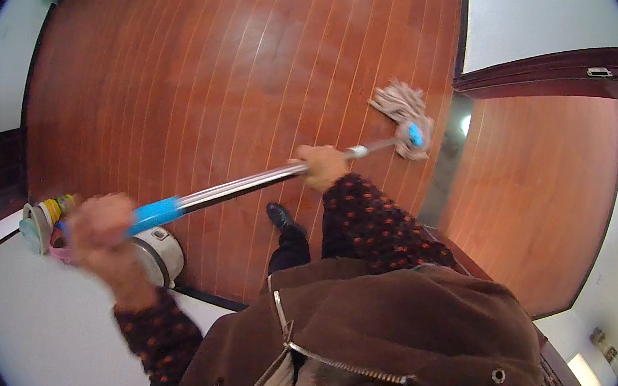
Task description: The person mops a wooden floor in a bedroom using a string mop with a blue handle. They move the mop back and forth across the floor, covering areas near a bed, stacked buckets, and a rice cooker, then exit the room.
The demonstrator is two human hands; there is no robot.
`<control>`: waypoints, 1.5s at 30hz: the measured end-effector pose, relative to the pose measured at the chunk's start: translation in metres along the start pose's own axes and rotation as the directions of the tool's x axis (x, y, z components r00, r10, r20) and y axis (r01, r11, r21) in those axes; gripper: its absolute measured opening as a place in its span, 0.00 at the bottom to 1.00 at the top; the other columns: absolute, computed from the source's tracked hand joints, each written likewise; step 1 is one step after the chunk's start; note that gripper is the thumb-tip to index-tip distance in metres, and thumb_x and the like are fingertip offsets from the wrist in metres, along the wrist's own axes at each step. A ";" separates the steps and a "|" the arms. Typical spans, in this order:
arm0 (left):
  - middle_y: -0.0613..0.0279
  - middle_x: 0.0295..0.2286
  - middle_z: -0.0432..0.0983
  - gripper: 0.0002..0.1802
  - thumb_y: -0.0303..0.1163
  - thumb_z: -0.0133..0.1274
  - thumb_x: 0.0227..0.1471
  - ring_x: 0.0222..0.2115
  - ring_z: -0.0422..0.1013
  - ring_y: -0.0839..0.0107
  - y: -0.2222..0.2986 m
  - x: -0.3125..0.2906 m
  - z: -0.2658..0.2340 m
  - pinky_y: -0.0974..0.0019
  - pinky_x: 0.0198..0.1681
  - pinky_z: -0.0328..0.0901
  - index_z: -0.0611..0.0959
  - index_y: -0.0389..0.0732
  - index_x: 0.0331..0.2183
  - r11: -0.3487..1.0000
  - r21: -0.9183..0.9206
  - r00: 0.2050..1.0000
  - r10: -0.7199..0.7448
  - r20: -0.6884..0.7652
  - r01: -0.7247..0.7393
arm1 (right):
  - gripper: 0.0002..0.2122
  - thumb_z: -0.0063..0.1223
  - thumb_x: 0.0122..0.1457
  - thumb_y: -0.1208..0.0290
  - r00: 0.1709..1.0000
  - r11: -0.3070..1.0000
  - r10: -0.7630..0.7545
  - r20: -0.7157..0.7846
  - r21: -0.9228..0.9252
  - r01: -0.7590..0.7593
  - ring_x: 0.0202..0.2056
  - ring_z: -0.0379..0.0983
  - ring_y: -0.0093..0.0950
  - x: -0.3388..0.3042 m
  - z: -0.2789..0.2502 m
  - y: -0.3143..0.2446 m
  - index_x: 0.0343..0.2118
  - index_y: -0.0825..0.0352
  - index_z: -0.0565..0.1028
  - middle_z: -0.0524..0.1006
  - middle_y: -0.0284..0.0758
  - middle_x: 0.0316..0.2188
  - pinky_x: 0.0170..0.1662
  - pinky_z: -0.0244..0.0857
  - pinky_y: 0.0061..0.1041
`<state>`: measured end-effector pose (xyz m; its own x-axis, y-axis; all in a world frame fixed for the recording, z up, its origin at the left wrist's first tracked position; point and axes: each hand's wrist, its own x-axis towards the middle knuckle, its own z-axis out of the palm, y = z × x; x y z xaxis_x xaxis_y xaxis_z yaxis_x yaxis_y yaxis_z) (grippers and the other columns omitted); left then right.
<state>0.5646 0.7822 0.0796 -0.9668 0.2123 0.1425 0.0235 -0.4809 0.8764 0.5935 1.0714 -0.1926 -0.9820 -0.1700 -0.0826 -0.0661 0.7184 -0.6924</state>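
A mop with a metal pole point(242, 185) slants across the view, its blue grip at the left and its head at the right. Wrapped round the upper end by the blue grip is my left hand point(107, 232), smeared by motion. Farther down the pole, my right hand point(323, 166) is closed on the metal just above a white collar. The mop head point(407, 115), pale stringy strands with a blue centre, lies on the reddish wooden floor point(232, 71) close to the doorway strip.
A metal threshold strip point(447, 164) crosses the doorway at the right, below a dark red door frame point(541, 74). By the left wall stand a white round bin-like container point(162, 255) and several basins point(39, 226). My dark shoe point(281, 216) is on the floor.
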 end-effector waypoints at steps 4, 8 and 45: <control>0.69 0.13 0.57 0.20 0.34 0.39 0.60 0.16 0.57 0.73 -0.107 0.002 0.037 0.62 0.28 0.61 0.60 0.46 0.16 0.917 0.394 0.994 0.090 -0.058 -0.060 | 0.13 0.50 0.57 0.58 0.976 0.963 0.211 0.063 -0.184 -0.196 0.31 0.74 0.44 -0.033 -0.039 0.089 0.26 0.63 0.73 0.76 0.42 0.23 0.37 0.64 0.42; 0.68 0.14 0.56 0.18 0.33 0.39 0.60 0.18 0.58 0.73 -0.082 0.005 0.039 0.61 0.30 0.60 0.61 0.46 0.18 0.976 0.214 0.998 0.038 -0.042 -0.028 | 0.08 0.50 0.55 0.61 0.991 0.968 0.129 0.043 -0.223 -0.116 0.32 0.75 0.39 -0.002 -0.046 0.087 0.25 0.59 0.73 0.75 0.36 0.24 0.36 0.64 0.39; 0.63 0.13 0.62 0.20 0.40 0.38 0.58 0.15 0.58 0.69 -0.085 -0.192 0.000 0.60 0.24 0.59 0.63 0.43 0.17 0.937 0.336 0.994 0.109 -0.024 -0.095 | 0.14 0.52 0.55 0.57 0.959 0.940 0.258 0.119 -0.260 -0.221 0.29 0.74 0.41 -0.154 0.035 0.050 0.21 0.62 0.74 0.76 0.39 0.22 0.35 0.66 0.39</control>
<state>0.7487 0.7826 -0.0221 -0.9641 0.1381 0.2266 0.1997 -0.1846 0.9623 0.7475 1.1104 -0.2397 -0.9376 -0.0578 -0.3428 0.1086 0.8881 -0.4467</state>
